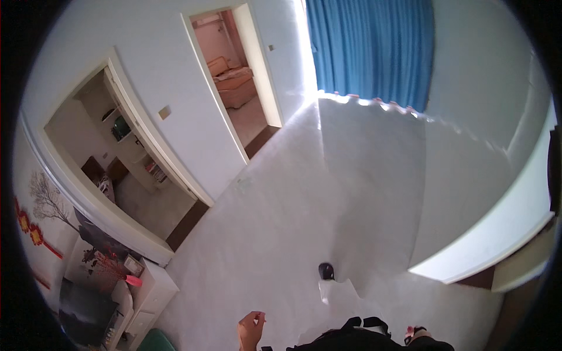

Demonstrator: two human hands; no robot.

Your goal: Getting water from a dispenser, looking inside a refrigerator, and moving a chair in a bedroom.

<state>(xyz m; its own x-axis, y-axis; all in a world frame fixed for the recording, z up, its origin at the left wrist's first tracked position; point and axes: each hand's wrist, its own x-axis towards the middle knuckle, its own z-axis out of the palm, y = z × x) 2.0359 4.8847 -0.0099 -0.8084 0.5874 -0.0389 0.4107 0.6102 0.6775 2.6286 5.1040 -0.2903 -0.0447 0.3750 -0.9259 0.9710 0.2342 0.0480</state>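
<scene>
My left hand [250, 331] hangs low in front of me, left of my dark-clothed body. Its fingers are curled in, and I see nothing held in them. Over on the right, my right hand [419, 334] shows only in part beside a black sleeve. A small pinkish-red and dark thing [408, 334] is at that hand; whether the fingers grip it is not clear. My black shoe [326, 271] is on the pale floor [281, 234], below a light trouser leg.
Two doorways open on the left, one with a white frame [146, 137], the other showing a bed [234, 88]. A blue curtain [372, 52] hangs ahead. White cabinet [153, 286] and dark screen [85, 310] stand at lower left; a white wall edge [468, 251] juts in at right.
</scene>
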